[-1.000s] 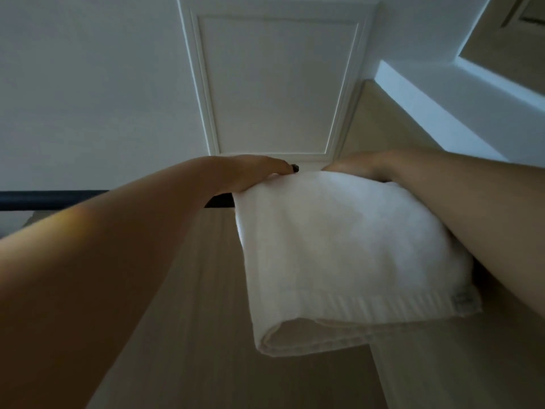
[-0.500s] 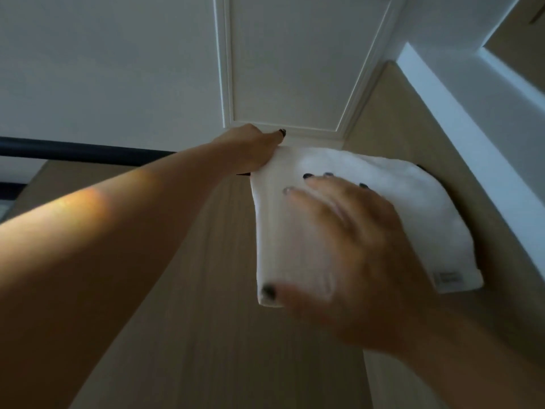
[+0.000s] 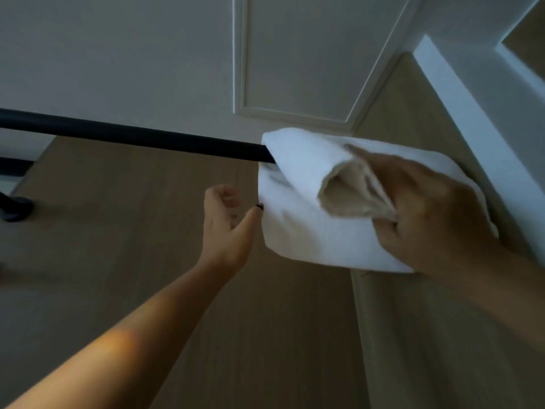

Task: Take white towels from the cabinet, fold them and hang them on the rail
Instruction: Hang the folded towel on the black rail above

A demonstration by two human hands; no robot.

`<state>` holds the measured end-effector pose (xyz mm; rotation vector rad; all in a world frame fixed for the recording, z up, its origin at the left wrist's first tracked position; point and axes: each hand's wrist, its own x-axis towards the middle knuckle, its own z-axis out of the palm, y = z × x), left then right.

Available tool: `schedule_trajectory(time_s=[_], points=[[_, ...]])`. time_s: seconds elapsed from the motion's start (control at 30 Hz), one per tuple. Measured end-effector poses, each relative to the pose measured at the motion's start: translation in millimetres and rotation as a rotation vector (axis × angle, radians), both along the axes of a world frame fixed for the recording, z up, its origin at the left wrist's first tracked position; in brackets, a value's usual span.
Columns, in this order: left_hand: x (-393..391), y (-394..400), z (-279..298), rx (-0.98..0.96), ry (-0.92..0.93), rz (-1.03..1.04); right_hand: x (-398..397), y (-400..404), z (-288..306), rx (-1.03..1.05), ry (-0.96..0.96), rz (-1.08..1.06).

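White towel [image 3: 298, 219] hangs folded over the black rail [image 3: 132, 136], at the rail's right end against the beige wall panel [image 3: 398, 119]. Rail disappears under the towel; its right mount is hidden. Left end of rail cut off by frame edge.

Right hand [image 3: 436, 214] is on the towel's front face, fingers bunching a fold of cloth; the gathered layers show as a beige-shadowed pocket just left of the knuckles. Looks like a pinch-type hold on the fold, but motion blur smears the fingertips, so exact finger placement is unclear. Right forearm runs out of frame bottom right.

Left hand [image 3: 227, 222] is below the rail, just beside the towel's left edge, fingers loosely curled with nothing in them. Thumb tip with dark nail sits at the towel edge; touching or just short, cannot tell. Left forearm cut off bottom left.

White paneled surface [image 3: 295, 54] above. Dark bracket [image 3: 14, 209] at far left, partly cropped. Cabinet not visible.
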<state>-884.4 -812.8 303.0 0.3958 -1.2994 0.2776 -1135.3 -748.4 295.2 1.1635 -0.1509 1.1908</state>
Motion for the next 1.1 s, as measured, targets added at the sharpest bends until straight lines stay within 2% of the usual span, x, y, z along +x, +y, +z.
schedule_trajectory(time_s=[0.07, 0.13, 0.23, 0.37, 0.53, 0.73, 0.8, 0.9, 1.03, 1.1], points=[[-2, 2, 10, 0.137, -0.013, -0.156, -3, 13, 16, 0.054, 0.007, 0.035], [-6, 6, 23, 0.282, -0.018, -0.324, -3, 26, 31, 0.238, -0.033, 0.092], [-11, 12, 30, 0.346, -0.126, -0.410, -7, 35, 56, 0.449, -0.056, 0.154], [-15, 16, 23, 0.329, -0.161, -0.436, -9, 49, 67, 0.469, 0.001, 0.134], [-20, 21, 6, 0.230, -0.136, -0.231, 11, 36, 40, 0.524, 0.121, 0.003], [-20, 42, -3, 0.304, -0.208, -0.373, 35, -25, -6, 0.340, 0.184, -0.224], [-20, 51, -2, 0.300, -0.204, -0.481, 37, -30, -9, 0.305, 0.186, -0.237], [-24, 68, 5, 0.393, -0.269, -0.647, 37, -34, -12, 0.328, 0.179, -0.241], [-29, 77, 23, 0.498, -0.272, -0.500, 25, -43, -21, 0.308, 0.246, -0.228], [-31, 81, 32, 0.541, -0.249, -0.409, 15, -49, -25, 0.311, 0.207, -0.230]])
